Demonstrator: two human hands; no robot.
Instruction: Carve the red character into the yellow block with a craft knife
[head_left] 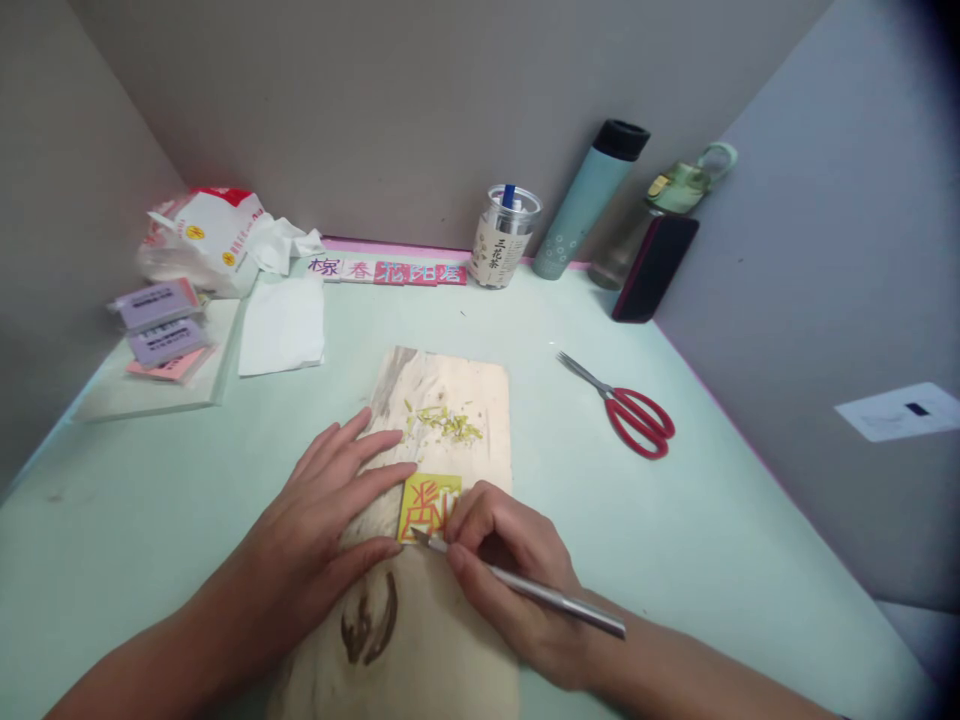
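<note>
My right hand (517,570) grips a silver craft knife (555,597) like a pen. Its blade tip rests at the lower part of a small yellow square slab (410,500) marked with a red character; white patches show at its right and bottom. Part of the slab's right side is hidden by my right fingers. My left hand (337,500) lies with fingers spread on a wooden board (450,640), index fingertip and thumb touching the slab's left edge. Yellow shavings (450,425) lie scattered on the board above the slab.
Red-handled scissors (637,420) lie to the right. Along the back stand a clear cup (501,245), a teal flask (589,205), a green-lidded bottle (622,245) and a phone (656,268). Character tiles (405,272), tissue (281,325), a plastic bag (217,240) and purple packets (161,320) sit back left.
</note>
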